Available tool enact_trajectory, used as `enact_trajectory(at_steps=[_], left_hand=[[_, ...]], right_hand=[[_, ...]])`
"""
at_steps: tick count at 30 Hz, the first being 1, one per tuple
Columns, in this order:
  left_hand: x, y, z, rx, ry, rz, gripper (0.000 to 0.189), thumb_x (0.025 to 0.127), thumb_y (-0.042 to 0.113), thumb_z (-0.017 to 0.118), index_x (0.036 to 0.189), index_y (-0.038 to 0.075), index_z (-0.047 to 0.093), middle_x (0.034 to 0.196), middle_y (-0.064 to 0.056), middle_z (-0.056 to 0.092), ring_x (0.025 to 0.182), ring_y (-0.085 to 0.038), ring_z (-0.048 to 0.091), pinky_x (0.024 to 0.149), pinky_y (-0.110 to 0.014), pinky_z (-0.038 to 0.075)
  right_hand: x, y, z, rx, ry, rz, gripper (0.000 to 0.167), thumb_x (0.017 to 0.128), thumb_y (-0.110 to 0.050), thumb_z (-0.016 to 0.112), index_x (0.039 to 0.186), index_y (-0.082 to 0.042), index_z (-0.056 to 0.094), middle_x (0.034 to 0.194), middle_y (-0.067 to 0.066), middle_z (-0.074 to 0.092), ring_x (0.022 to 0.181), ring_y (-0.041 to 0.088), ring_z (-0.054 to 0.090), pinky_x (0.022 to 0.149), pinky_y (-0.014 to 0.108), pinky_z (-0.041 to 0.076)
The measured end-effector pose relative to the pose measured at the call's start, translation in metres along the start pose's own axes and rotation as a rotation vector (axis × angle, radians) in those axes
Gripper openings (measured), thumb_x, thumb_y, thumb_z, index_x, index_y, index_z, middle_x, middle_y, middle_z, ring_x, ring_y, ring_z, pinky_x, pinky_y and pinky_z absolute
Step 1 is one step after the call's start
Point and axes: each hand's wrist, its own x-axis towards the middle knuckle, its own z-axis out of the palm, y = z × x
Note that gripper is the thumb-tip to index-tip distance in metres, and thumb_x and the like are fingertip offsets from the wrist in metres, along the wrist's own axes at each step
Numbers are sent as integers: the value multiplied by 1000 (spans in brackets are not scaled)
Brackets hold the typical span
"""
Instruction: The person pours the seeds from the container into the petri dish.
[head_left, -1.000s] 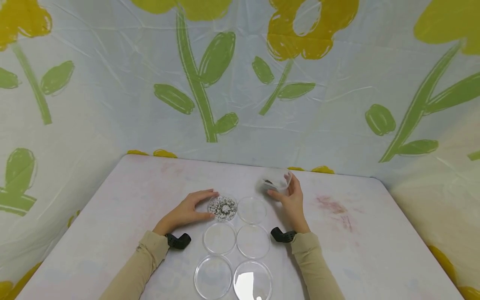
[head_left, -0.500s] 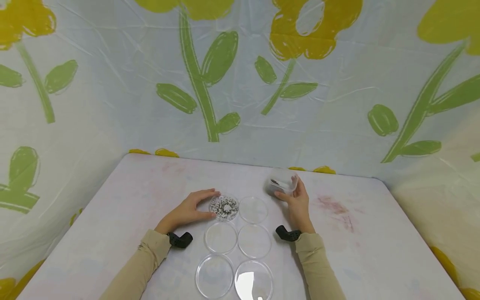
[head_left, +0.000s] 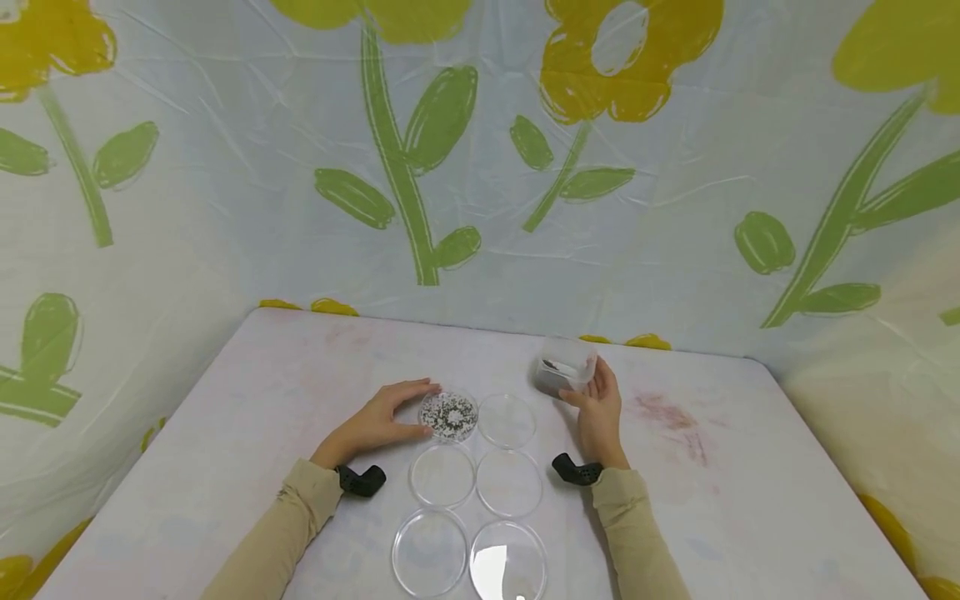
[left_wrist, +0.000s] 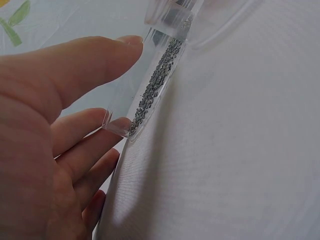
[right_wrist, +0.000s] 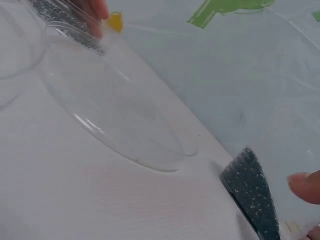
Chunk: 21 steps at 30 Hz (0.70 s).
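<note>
My left hand (head_left: 378, 417) grips the far-left petri dish (head_left: 448, 416) by its rim, thumb on the near side and fingers on the far side. The dish holds mixed dark and white granules; seen edge-on in the left wrist view, dark granules (left_wrist: 157, 82) lie along its bottom. My right hand (head_left: 600, 408) holds a clear open-topped plastic box (head_left: 553, 380) by its right end, at the back right of the dishes. Dark grains with pale flecks (right_wrist: 252, 190) fill its lower part. The right thumb (right_wrist: 306, 187) lies beside the box's near corner; some fingers are hidden.
Several clear petri dishes stand in two columns: one beside the filled dish (head_left: 507, 420), two in the middle row, including the right one (head_left: 508, 483), and two in front, including the left one (head_left: 429, 553). A flower-patterned curtain (head_left: 480, 167) hangs behind the pale tablecloth (head_left: 712, 500).
My right hand brings the box down and slightly right, onto the table; its thumb then slides back toward the box's near right corner. My left hand stays at the filled dish.
</note>
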Motion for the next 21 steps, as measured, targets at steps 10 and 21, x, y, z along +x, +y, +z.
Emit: enact_trajectory(at_steps=[10,21], left_hand=[[0,-2,-1,8,7,8,66,85,28,79,143,10,53,151,-14,45,143,-33,35,115,-56,23],[-1,-2,0,9,-3,-1,67,84,29,79,143,9,53,151,-15,45,143,-32,35,115,-56,23]], right_hand=[[-23,-2,16,-197,293,-69,71,82,12,68,141,0,29,138,14,33,125,26,37,99,25,41],[-44,0,13,-211,142,-171,11,88,10,65,96,13,57,77,0,60,65,12,53,56,19,45]])
